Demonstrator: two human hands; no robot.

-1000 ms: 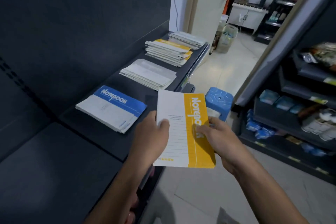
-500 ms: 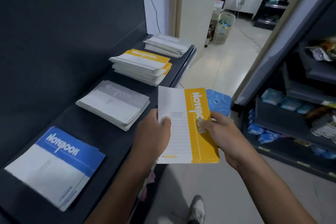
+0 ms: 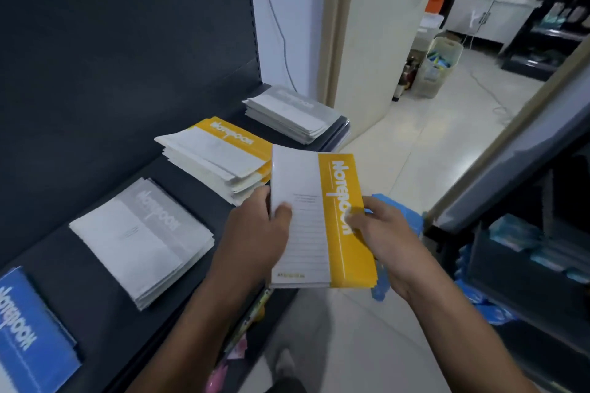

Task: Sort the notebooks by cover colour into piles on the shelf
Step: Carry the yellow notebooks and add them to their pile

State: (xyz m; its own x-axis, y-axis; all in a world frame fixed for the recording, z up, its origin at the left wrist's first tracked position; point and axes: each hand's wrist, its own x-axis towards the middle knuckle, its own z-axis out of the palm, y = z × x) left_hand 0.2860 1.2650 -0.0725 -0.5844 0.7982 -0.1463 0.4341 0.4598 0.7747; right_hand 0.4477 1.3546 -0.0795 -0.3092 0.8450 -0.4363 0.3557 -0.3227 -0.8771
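I hold a yellow-and-white notebook [image 3: 319, 220], the top one of a thin stack, over the front edge of the dark shelf [image 3: 95, 313]. My left hand [image 3: 255, 233] grips its left edge, thumb on the cover. My right hand [image 3: 383, 233] grips its right edge, thumb on the yellow band. On the shelf lie four piles: a blue pile [image 3: 28, 332] at the near left, a grey pile [image 3: 143, 239], a yellow pile [image 3: 217, 156] just beyond the held notebook, and another grey pile [image 3: 293, 113] at the far end.
A blue plastic stool [image 3: 402, 217] stands on the tiled floor under my right hand. A second dark shelving unit [image 3: 526, 249] with packaged goods lines the right side. Beyond the doorway stand a bin [image 3: 439, 68] and a white cabinet [image 3: 491, 14]. My shoe [image 3: 285, 364] shows below.
I have walked along the shelf towards its far end. The blue pile slid to the lower left of view, and the yellow pile now lies right by the held notebook. My grip is unchanged.
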